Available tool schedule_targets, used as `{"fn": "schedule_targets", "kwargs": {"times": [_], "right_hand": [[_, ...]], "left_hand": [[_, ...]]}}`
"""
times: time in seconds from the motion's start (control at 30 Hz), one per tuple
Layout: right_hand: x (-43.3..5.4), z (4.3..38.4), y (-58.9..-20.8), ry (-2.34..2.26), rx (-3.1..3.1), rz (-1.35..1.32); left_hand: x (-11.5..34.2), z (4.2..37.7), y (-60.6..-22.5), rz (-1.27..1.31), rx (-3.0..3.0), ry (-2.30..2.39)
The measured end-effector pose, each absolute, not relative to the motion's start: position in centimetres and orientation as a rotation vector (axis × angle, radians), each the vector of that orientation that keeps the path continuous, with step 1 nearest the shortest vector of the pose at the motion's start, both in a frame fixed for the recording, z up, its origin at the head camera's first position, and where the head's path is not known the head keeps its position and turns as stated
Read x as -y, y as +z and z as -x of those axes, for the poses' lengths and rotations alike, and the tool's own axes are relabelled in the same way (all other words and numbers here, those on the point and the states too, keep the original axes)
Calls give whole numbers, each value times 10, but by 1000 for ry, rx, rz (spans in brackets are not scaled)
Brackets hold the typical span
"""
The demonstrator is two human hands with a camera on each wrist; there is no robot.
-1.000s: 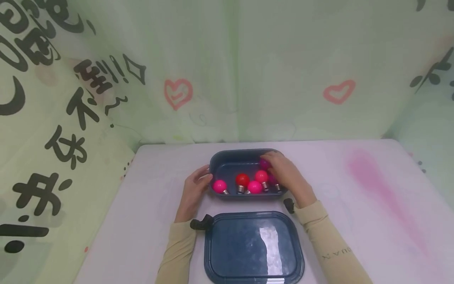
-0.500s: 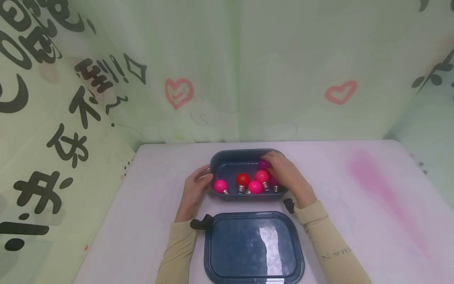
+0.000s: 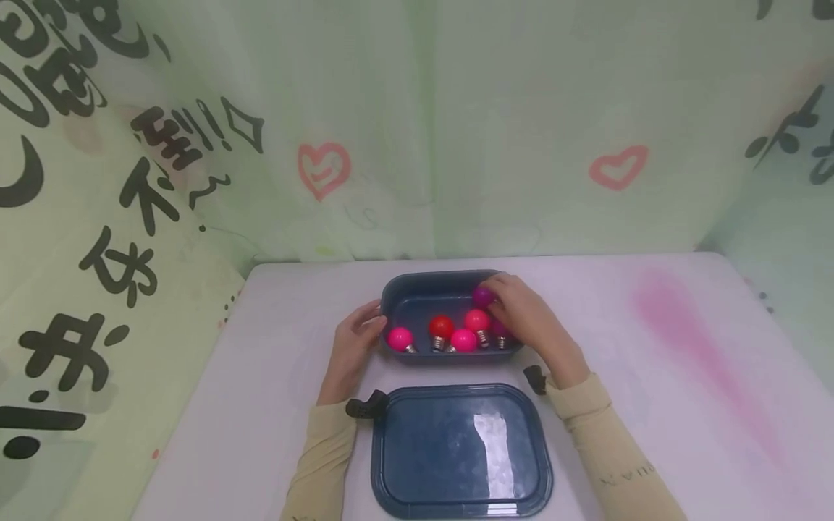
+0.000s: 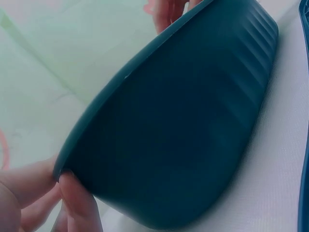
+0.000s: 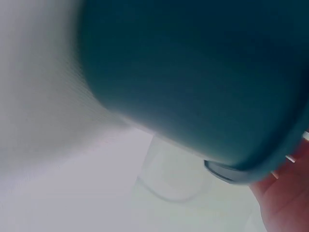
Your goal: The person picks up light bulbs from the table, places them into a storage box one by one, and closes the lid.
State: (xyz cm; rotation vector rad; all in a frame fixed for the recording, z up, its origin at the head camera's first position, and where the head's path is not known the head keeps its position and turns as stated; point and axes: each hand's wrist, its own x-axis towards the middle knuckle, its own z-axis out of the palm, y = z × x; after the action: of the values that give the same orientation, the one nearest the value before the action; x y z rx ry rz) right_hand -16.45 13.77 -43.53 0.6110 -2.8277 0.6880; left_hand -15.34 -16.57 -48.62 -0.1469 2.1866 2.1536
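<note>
A dark blue plastic box (image 3: pixel 417 293) stands on the table with several light bulbs inside. At its left end my left hand (image 3: pixel 355 340) pinches the rim; in the left wrist view the thumb and fingers (image 4: pixel 79 203) meet at the edge of the box wall (image 4: pixel 169 121). My right hand (image 3: pixel 531 315) reaches over the right end and holds a purple light bulb (image 3: pixel 482 297) by its fingertips. Under that hand lies another purple bulb (image 3: pixel 500 329), partly hidden. A red bulb (image 3: pixel 441 325) and pink bulbs (image 3: pixel 400 338) lie along the near side.
The blue lid (image 3: pixel 459 449) lies flat between the forearms, just in front of the box. Black wrist straps (image 3: pixel 368 405) sit close to the lid's far corners. A pale green curtain (image 3: pixel 489 108) hangs behind the white table (image 3: pixel 651 405).
The right hand has shifted slightly right, and more of the purple bulb shows at its fingertips. The head view has moved a little. The left hand keeps its place on the rim.
</note>
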Motion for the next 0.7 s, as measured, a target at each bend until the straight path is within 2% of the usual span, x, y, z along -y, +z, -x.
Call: {"fn": "schedule_targets", "kwargs": {"times": [0.7], "right_hand": [[-160,124,-421,739,2746,-625]], "left_hand": [[172,149,-479,100,-2257,2090]]}}
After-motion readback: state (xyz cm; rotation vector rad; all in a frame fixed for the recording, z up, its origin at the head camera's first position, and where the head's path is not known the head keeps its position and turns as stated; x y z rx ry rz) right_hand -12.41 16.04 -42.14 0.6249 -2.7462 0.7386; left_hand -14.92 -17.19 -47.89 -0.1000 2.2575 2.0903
